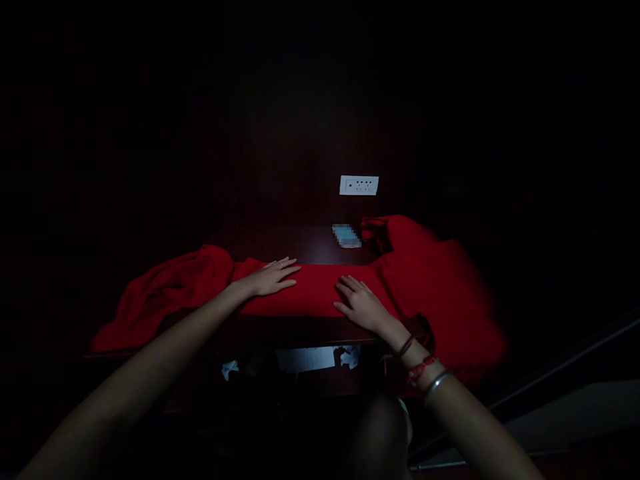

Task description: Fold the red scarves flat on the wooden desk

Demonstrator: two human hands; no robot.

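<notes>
A long red cloth, perhaps a scarf (315,290), lies across a dark wooden desk, smooth and flat in its middle. Its left part (170,283) is bunched up, and its right part (440,280) lies in loose folds that hang over the desk's front edge. On the flat stretch, toward the left, rests my left hand (273,277), palm down with fingers spread. My right hand (363,303) lies on the same stretch farther right, its fingers extended and slightly apart. Neither hand grips the cloth.
Behind the cloth lies a blurred light-blue flat item (346,235) on the desk (295,243). A white power socket (359,185) is set in the dark back panel. Under the desktop are pale papers (307,359) and a crumpled white piece (229,369). Much of the surroundings is too dark to make out.
</notes>
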